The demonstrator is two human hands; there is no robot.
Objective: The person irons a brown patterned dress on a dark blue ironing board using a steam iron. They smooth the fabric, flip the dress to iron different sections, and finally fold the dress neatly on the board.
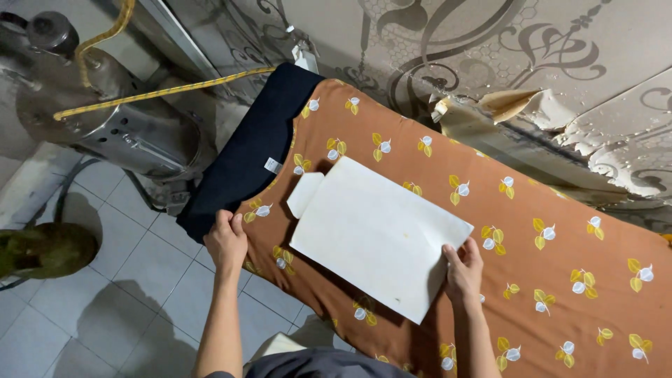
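The left hand point(225, 241) lies flat, fingers loosely together, on the near edge of the brown cloth point(532, 280), close to the neck opening; it grips nothing, just presses down; the right hand point(463, 271) rests on the near corner of the white card point(378, 234), fingers on top & thumb side at the card's edge; can't tell if it pinches the card or only holds it down.

The white card is flat, w/ a small tab sticking out toward the neck end; it lies on the brown cloth, about in the middle, tilted a bit.

The brown cloth has small yellow leaves & white buds all over; it's spread along the table, from the left end to the right edge of view; the table's dark blue cover point(255, 150) shows at the left end, w/ a small white tag point(272, 165) at the cloth's neck.

Left of the table, on the grey tile floor point(126, 294), stands a shiny metal tank point(119, 119); a yellow hose point(161, 91) runs across it; behind the table is a wall w/ grey swirls point(490, 49), its covering peeling.
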